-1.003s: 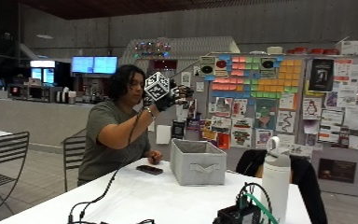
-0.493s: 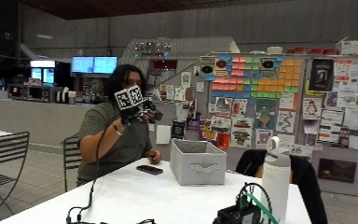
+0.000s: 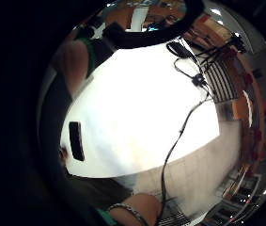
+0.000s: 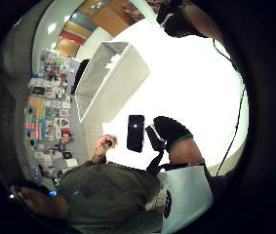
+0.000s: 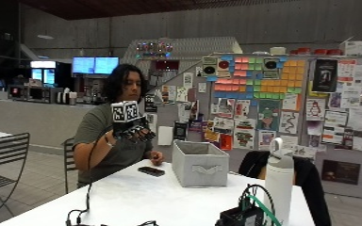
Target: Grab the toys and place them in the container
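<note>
The person's gloved right hand (image 5: 135, 132) hangs in the air over the near side of the white table (image 5: 137, 197), level with their chest. Its fingers droop in a relaxed curl and hold nothing. The grey fabric container (image 5: 200, 164) stands on the table to the hand's right, top open; the thumb side palm view shows the container (image 4: 109, 82) from above with nothing seen inside. No toy shows in any view. The bare left hand (image 5: 157, 157) rests on the table behind a black phone (image 5: 151, 171).
A white bottle (image 5: 280, 181) and a black device with looped cables (image 5: 247, 215) stand near the table's front right. A black cable (image 3: 179, 136) trails across the table (image 3: 137, 103) and over its edge. The phone (image 4: 135, 132) lies between the person and the container.
The gloved hand has come down from head height and drawn away from the container toward the person's chest. Container and phone have not moved.
</note>
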### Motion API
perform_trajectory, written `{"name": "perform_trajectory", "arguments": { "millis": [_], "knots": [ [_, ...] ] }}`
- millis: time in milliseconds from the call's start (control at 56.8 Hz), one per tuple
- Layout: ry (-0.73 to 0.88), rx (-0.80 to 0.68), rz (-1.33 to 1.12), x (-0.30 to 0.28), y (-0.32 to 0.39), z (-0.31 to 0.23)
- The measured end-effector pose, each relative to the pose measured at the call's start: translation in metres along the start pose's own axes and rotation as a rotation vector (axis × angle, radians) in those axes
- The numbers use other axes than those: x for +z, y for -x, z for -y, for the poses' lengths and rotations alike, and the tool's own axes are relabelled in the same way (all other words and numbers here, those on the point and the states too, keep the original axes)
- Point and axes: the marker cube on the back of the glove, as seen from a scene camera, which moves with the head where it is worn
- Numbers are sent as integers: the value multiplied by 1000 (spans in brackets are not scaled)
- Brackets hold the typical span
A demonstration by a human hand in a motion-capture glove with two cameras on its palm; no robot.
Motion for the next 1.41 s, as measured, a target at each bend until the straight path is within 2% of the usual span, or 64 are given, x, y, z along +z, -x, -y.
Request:
{"name": "perform_trajectory", "arguments": {
  "millis": [493,1408],
  "knots": [
    [48,-94,-11,21,0,0],
    [49,-97,6,29,-22,-11]
  ]
}}
